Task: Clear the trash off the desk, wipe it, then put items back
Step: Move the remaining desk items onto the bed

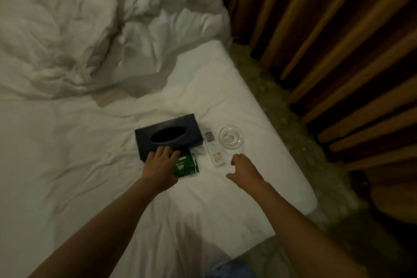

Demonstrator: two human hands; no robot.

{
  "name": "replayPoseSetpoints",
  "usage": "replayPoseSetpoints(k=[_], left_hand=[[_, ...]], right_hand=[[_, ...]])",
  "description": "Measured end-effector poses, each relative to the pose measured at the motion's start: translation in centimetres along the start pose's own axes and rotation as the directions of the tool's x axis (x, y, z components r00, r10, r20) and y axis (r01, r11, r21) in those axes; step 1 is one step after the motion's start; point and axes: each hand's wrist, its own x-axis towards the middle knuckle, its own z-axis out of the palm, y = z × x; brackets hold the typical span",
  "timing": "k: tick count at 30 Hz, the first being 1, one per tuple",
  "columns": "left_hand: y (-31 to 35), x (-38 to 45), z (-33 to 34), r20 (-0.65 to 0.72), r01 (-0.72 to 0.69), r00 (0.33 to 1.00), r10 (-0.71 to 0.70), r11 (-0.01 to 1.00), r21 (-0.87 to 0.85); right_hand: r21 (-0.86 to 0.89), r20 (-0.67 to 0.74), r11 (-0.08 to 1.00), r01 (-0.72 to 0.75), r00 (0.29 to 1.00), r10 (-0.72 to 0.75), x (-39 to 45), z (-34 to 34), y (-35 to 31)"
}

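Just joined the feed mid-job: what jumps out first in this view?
Both arms reach over a white bed, where desk items lie in a row: a dark tissue box, a green packet, a white remote and a clear glass dish. The left hand rests on the box and packet; the right hand hovers open near the dish.

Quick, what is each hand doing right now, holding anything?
Left hand: open, fingers spread over the near edge of the black tissue box and green packet.
Right hand: open, holding nothing, near the glass ashtray.

Clear glass dish [231, 137], matt box [168, 135]
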Motion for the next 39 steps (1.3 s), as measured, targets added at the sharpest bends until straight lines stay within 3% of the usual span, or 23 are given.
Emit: replayPoseSetpoints(k=[7, 12, 18, 23, 29, 36, 39], left_hand=[[8.4, -6.1, -4.8, -0.131, -0.297, 0.944, 0.304, 0.952, 0.07], [19.2, -10.8, -7.1, -0.144, -0.546, 0.814, 0.563, 0.826, 0.143], [33.5, -20.2, -6.8, -0.095, -0.805, 0.553, 0.828, 0.56, 0.197], [45.2, -32.4, -4.3, 0.005, -0.941, 0.264, 0.964, 0.257, 0.223], [56.1, -50.8, 2.1, 0.117, -0.957, -0.111, 0.987, -0.138, 0.255], [63.0, -65.2, 8.8, 0.225, -0.882, -0.305, 0.925, -0.364, 0.299], [65.7, -68.9, 10.5, 0.257, -0.857, -0.352, 0.9, -0.42, 0.297]], right_hand=[[0.083, -0.18, 0.965, -0.249, 0.948, 0.261, -16.8, -1.2, 4.0], [0.269, -0.343, 0.874, -0.405, 0.807, 0.48, -29.1, -2.0, 8.4], [0.439, -0.404, 0.69, -0.575, 0.56, 0.723, -46.0, 1.2, 14.2], [0.574, -0.386, 0.489, -0.656, 0.31, 0.869, -60.9, 7.6, 17.2], [0.683, -0.313, 0.27, -0.678, 0.063, 0.948, -79.7, 15.4, 19.4], [0.784, -0.186, 0.078, -0.616, -0.112, 0.976, -93.5, 24.2, 20.4], [0.822, -0.136, 0.018, -0.57, -0.165, 0.977, -96.5, 27.2, 20.7]])
